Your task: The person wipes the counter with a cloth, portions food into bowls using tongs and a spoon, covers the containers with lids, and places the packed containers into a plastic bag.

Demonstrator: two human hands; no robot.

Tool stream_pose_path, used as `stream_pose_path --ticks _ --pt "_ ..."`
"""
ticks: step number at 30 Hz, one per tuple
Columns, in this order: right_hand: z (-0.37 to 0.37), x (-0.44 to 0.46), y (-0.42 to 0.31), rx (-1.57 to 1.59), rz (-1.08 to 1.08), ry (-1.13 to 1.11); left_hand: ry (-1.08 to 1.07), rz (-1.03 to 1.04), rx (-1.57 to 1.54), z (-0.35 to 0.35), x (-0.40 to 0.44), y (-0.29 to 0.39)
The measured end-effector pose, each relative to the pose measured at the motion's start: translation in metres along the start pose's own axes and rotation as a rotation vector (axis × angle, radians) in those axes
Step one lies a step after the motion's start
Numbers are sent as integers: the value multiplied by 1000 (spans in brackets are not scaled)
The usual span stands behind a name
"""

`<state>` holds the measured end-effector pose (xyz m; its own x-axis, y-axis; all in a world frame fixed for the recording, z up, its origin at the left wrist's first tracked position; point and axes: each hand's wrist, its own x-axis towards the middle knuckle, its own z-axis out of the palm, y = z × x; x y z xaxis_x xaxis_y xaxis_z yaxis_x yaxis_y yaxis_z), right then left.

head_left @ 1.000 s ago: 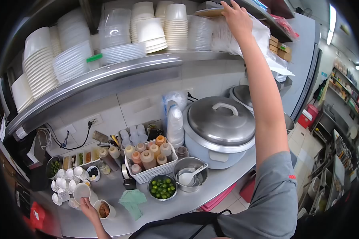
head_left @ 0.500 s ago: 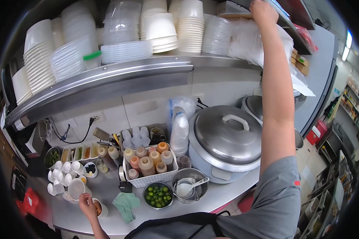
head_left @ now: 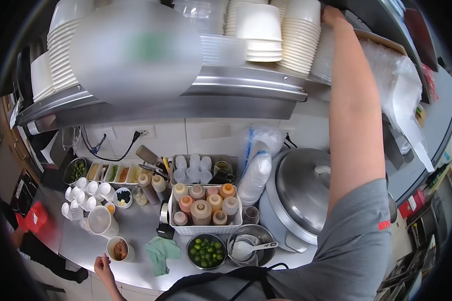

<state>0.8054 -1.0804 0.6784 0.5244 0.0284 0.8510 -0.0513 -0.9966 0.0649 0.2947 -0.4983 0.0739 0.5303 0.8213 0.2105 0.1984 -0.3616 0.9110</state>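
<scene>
My left hand [head_left: 104, 269] is beside a white tub with brown food in it [head_left: 120, 249], near the counter's front edge. Its fingers are loosely bent, and nothing shows in them. Just behind that tub stands a translucent tub [head_left: 102, 222]. Up on the shelf, my right hand [head_left: 332, 16] reaches in behind a tall stack of white paper tubs [head_left: 300, 37]. The stack and shelf contents hide its fingertips, so what they touch is out of sight. Clear plastic lids or containers [head_left: 324, 55] are stacked below my right wrist.
A basket of sauce bottles [head_left: 206, 230], a bowl of green limes [head_left: 206, 251], a metal pot with a white ladle [head_left: 251, 247] and a green cloth [head_left: 161, 255] occupy the steel counter. A large lidded cooker [head_left: 304, 190] stands right. Another person's dark-trousered leg [head_left: 50, 261] shows left, near a red bag [head_left: 35, 216].
The view has swung left. My left hand has come away from the translucent tub toward the front edge. My right hand has shifted from the far right of the shelf to behind the tub stack.
</scene>
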Motion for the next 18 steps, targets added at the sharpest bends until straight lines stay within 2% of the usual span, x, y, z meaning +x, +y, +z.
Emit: stream_pose_path --ticks 3,6,10,12,13,15,16,18 --pt "-13 1 -10 80 170 54 10 -23 54 -3 0 -8" --pt "23 48 32 -60 62 167 -29 -33 69 5 2 -2" --pt "23 65 46 -292 13 138 -75 -35 45 15 4 15" --pt "20 70 48 -221 -89 303 -92 5 7 20 5 25" --pt "10 64 43 -226 -88 303 -96 6 5 23 5 32" --pt "-35 24 9 27 -75 314 -126 20 25 27 6 47" --pt "-55 3 -4 21 -75 312 -132 20 25 31 6 53" --pt "-93 -44 -24 359 -110 356 -117 87 -88 36 7 60"
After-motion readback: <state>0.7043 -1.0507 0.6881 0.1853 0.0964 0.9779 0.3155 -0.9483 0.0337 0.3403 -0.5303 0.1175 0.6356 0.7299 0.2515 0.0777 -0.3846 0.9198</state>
